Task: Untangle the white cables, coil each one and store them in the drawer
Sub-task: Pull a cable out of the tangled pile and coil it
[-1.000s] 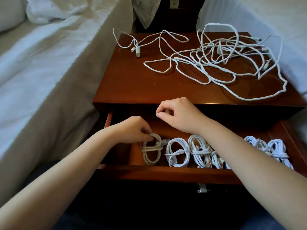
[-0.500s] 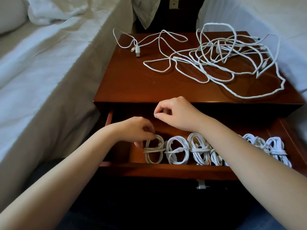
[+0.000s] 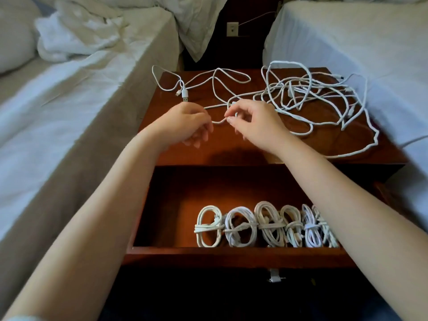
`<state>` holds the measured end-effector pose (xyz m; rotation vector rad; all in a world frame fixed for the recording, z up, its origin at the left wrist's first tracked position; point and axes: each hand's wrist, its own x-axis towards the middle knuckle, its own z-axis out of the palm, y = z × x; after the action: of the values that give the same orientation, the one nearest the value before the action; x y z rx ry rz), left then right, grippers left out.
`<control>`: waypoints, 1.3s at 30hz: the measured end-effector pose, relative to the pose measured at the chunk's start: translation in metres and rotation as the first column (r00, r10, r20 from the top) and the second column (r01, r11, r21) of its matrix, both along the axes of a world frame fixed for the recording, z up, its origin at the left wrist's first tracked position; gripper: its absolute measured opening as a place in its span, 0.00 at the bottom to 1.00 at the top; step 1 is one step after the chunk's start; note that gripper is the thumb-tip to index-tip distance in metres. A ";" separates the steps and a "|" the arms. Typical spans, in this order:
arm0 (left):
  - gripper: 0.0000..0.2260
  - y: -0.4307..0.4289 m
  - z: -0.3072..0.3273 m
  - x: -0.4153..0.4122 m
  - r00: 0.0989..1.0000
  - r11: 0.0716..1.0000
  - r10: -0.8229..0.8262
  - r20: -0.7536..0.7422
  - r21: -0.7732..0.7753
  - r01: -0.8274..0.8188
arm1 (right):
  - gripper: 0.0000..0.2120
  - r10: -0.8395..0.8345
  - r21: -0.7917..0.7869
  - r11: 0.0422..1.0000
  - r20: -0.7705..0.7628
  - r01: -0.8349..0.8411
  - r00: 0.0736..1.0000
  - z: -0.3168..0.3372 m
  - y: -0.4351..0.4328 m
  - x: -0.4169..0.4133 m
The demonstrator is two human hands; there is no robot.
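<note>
Both hands reach over the dark wooden worktop (image 3: 208, 154), close together. Right hand (image 3: 252, 121) pinches a thin white strand (image 3: 218, 121) between thumb and forefinger. Left hand (image 3: 190, 122) has its fingers curled, and the same strand seems to run into its grip, though the fingertips are partly hidden.

Behind the hands, nearer the person and under the forearms, the drawer (image 3: 231, 253) stands open. A row of coils (image 3: 266, 225) sits upright along its front, side by side and touching, each wrapped at the waist with its own tail. At least six show; the right forearm covers the end of the row, so any others there cannot be seen.

Much appears left to do. Beyond and to the right of the right hand lies a tangle (image 3: 312, 96) of white cables, looped over each other and spreading to the worktop's right edge. The held strand leads towards it. Just beyond the left hand lies a looser cable ending in a plug (image 3: 184, 93), apparently free of the knot but not coiled.

All cables are slim, white and limp. Beds with pale sheets flank both sides.
</note>
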<state>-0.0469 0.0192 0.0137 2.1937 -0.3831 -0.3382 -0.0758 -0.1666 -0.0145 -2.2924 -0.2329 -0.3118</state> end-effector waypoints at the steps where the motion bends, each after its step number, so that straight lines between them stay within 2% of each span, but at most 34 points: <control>1: 0.09 -0.007 0.000 0.010 0.996 0.995 0.085 0.036 -0.053 -0.083 | 0.05 -0.045 0.000 0.999 0.014 0.045 0.999 -0.001 -0.004 0.009; 4: 0.09 -0.026 -0.008 0.039 0.948 0.945 0.299 0.110 -0.169 -0.279 | 0.03 -0.152 -0.001 0.988 0.044 0.152 0.987 -0.002 -0.013 0.034; 7: 0.08 -0.041 -0.020 0.059 0.906 0.901 0.402 0.128 -0.228 -0.368 | 0.03 -0.220 -0.056 0.973 0.048 0.222 0.974 -0.008 -0.017 0.053; 11: 0.07 -0.048 -0.031 0.069 0.864 0.889 0.456 0.215 -0.145 -0.434 | 0.09 -0.252 -0.266 0.930 0.043 0.255 0.967 -0.018 -0.009 0.067; 14: 0.05 -0.047 -0.040 0.072 0.911 0.948 0.319 0.262 -0.071 -0.311 | 0.11 -0.251 -0.328 0.908 0.076 0.262 0.965 -0.026 -0.004 0.070; 18: 0.07 -0.040 -0.052 0.082 0.956 0.986 0.005 0.294 0.157 -0.054 | 0.14 -0.262 -0.372 0.891 0.044 0.259 0.964 -0.029 -0.007 0.074; 21: 0.07 -0.036 -0.052 0.085 0.949 0.976 -0.064 0.309 0.220 -0.006 | 0.12 -0.245 -0.391 0.892 0.008 0.229 0.969 -0.028 -0.008 0.073; 24: 0.08 -0.034 -0.046 0.081 0.961 0.984 -0.066 0.269 0.179 0.017 | 0.09 -0.249 -0.395 0.889 0.011 0.233 0.969 -0.030 -0.008 0.071; 26: 0.11 -0.034 -0.042 0.082 0.966 0.994 0.033 0.257 0.094 -0.059 | 0.07 -0.248 -0.408 0.882 0.027 0.237 0.968 -0.030 -0.007 0.071; 28: 0.11 -0.034 -0.040 0.089 0.918 0.971 0.199 0.343 0.059 -0.233 | 0.06 -0.246 -0.419 0.876 0.036 0.239 0.968 -0.031 -0.005 0.071; 30: 0.11 -0.033 -0.042 0.102 0.826 0.898 0.379 0.418 0.050 -0.437 | 0.04 -0.249 -0.413 0.879 0.031 0.239 0.968 -0.032 -0.004 0.071; 33: 0.21 -0.032 -0.042 0.121 0.727 0.753 0.597 0.341 0.077 -0.654 | 0.03 -0.246 -0.403 0.885 0.024 0.235 0.969 -0.032 -0.005 0.070; 36: 0.25 -0.032 -0.040 0.141 0.771 0.745 0.581 0.262 0.211 -0.633 | 0.03 -0.244 -0.399 0.886 0.031 0.236 0.969 -0.032 -0.005 0.069; 39: 0.19 -0.032 -0.043 0.151 0.798 0.757 0.527 0.292 0.267 -0.597 | 0.02 -0.243 -0.396 0.886 0.045 0.241 0.969 -0.033 -0.005 0.069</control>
<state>0.1042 -0.0125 -0.0298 2.5696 0.2771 0.1730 -0.0070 -0.1713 -0.0471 -2.7353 -0.0012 -0.4161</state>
